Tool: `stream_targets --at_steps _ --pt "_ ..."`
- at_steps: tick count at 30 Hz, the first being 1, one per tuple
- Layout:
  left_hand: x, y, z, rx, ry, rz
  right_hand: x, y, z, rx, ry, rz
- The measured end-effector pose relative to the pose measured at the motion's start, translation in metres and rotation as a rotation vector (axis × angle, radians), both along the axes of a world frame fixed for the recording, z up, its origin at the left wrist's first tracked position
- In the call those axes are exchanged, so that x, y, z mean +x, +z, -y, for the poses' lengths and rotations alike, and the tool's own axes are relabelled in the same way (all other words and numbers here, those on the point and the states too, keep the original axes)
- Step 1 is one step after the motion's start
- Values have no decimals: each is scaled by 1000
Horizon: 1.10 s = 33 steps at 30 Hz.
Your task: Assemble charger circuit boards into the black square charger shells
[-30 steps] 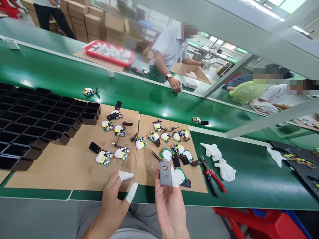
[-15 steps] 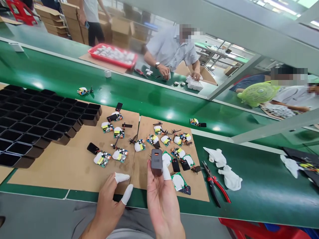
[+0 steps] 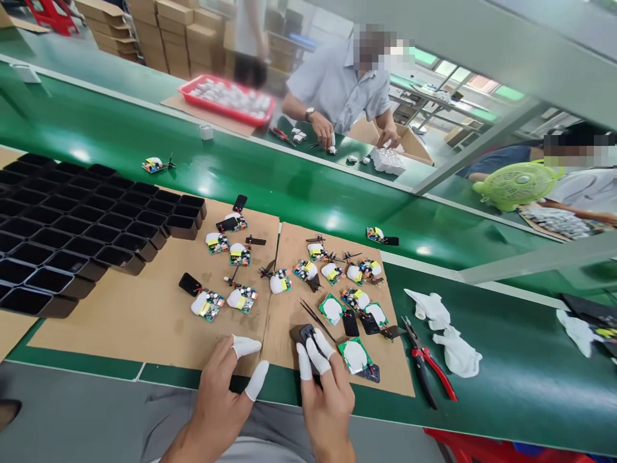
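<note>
My right hand (image 3: pixel 325 392) rests palm down at the near edge of the right cardboard sheet (image 3: pixel 294 244), its white-capped fingertips pressing a dark grey charger housing (image 3: pixel 303 335) onto the cardboard. My left hand (image 3: pixel 222 399) hovers to its left over the table edge, holding nothing, with thumb and forefinger in white finger cots spread apart. Several small green circuit boards (image 3: pixel 332 310) with white parts lie scattered on both cardboard sheets ahead of my hands. Thin black tweezers (image 3: pixel 315 318) lie just beyond the housing.
A black compartment tray (image 3: pixel 72 231) fills the left. Red-handled pliers (image 3: pixel 427 360) and white gloves (image 3: pixel 448 334) lie right of the cardboard. A green conveyor belt (image 3: pixel 241 173) runs behind; across it a person handles small white parts beside a red bin (image 3: pixel 226 99). A green fan (image 3: pixel 515 185) stands far right.
My right hand has turned over and lowered the grey housing from in front of me down onto the cardboard. My left hand has hardly moved. The view has shifted slightly.
</note>
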<state>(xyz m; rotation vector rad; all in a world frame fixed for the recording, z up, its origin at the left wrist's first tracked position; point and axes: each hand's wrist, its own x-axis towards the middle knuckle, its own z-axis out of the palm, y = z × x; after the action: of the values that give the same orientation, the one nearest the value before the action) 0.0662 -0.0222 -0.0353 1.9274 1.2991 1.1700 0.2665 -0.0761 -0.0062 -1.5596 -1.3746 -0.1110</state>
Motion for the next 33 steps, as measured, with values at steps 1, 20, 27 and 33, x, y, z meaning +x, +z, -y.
stream_targets --at_steps 1,20,27,33 --pt "0 0 0 -4 -7 4 2 -1 4 -13 22 50" --pt "-1 -1 2 -20 -25 23 12 34 3 -77 79 274" --pt "-2 -1 2 -30 -26 19 11 10 6 -75 108 353" --pt "-2 7 -1 -14 -35 42 18 6 13 -58 132 381"
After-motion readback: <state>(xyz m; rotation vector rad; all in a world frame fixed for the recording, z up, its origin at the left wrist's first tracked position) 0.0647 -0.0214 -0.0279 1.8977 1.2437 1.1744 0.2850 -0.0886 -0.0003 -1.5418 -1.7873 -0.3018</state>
